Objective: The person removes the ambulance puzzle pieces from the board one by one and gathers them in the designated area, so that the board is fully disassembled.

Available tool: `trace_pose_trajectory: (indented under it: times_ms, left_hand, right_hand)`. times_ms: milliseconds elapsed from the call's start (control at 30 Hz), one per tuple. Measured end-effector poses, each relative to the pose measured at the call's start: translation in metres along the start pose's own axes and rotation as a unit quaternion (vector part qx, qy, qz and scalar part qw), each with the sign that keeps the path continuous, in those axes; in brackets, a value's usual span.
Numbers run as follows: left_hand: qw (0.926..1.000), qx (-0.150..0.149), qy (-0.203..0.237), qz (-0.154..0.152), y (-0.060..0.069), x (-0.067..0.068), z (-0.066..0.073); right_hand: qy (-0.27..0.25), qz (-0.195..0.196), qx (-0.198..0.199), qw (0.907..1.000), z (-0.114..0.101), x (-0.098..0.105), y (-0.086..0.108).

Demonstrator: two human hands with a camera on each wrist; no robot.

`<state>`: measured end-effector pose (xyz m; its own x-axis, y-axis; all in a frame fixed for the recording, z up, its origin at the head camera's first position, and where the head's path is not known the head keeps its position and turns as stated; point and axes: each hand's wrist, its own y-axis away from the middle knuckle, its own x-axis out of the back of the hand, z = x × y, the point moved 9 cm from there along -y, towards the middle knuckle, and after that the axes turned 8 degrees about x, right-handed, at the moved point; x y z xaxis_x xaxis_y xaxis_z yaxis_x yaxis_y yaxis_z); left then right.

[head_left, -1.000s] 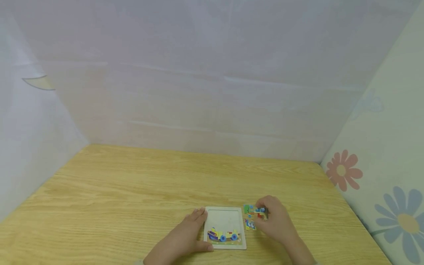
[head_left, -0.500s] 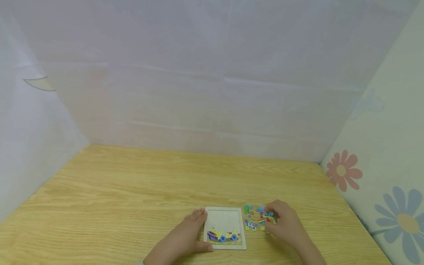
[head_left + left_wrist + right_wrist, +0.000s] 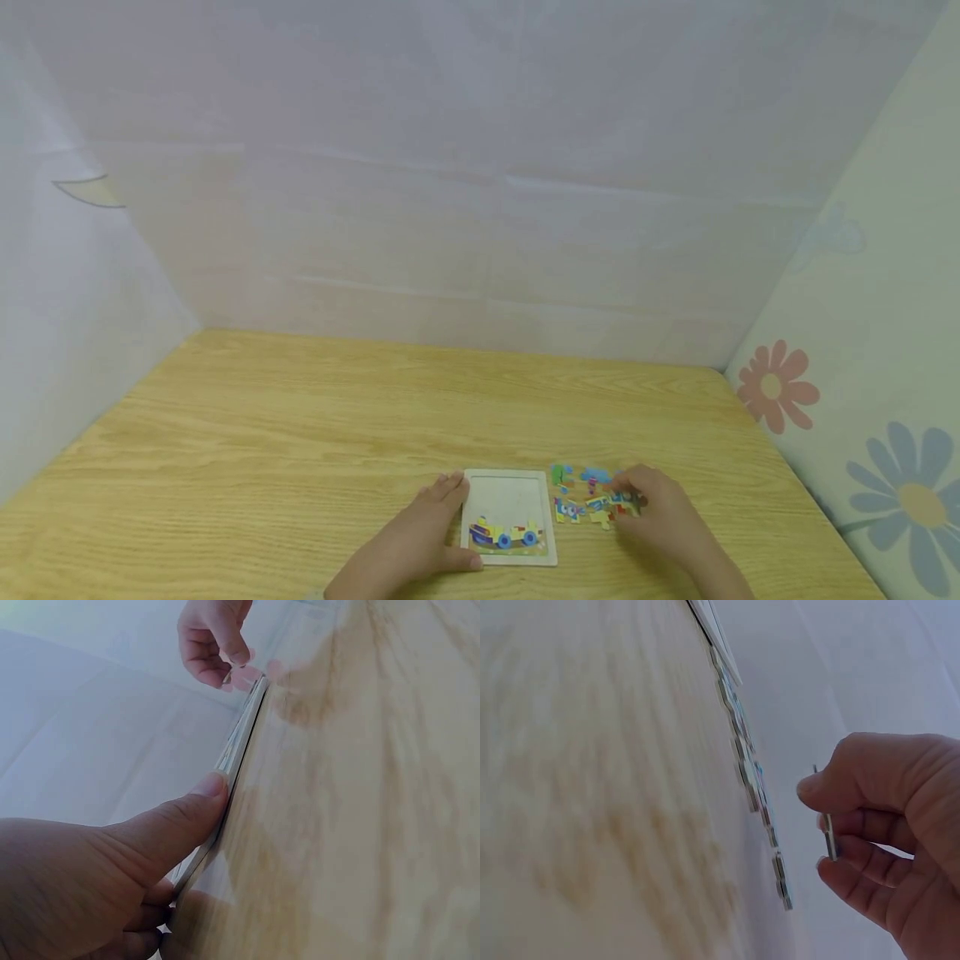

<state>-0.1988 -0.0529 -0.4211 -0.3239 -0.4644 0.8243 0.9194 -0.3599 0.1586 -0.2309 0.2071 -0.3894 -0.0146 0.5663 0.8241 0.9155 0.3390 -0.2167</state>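
A square puzzle tray (image 3: pixel 507 497) lies on the table, its near part filled with a picture of blue wheels and yellow shapes and its upper part bare. My left hand (image 3: pixel 423 529) holds the tray by its left side, thumb at the near corner and fingers at the far end. In the left wrist view the thumb presses on the rim. Right of the tray, my right hand (image 3: pixel 660 512) pinches a thin puzzle piece (image 3: pixel 830 841) above the table. Several loose puzzle pieces (image 3: pixel 568 510) lie between the tray and that hand.
The wooden table (image 3: pixel 360 408) stretches behind and to the left of the tray. Pale cloth walls (image 3: pixel 465 208) close off the back and sides. Printed flowers (image 3: pixel 772 386) decorate the right one.
My right hand has shifted rightward over the loose pieces, uncovering several of them beside the tray. The left hand and the tray have stayed in place.
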Motion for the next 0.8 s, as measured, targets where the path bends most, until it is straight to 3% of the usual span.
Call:
trace_pose_trajectory:
  times_ms: [567,800]
  left_hand:
    - [0.9999,0.002,-0.004,0.012,0.0,0.001,0.0]
    - [0.9997,0.011,0.018,0.014,0.001,0.002,0.001]
  right_hand:
    - [-0.013,-0.053,-0.008,0.9985,0.023,-0.004,0.009]
    - [-0.024,-0.08,0.004,0.9965,0.026,-0.006,0.01]
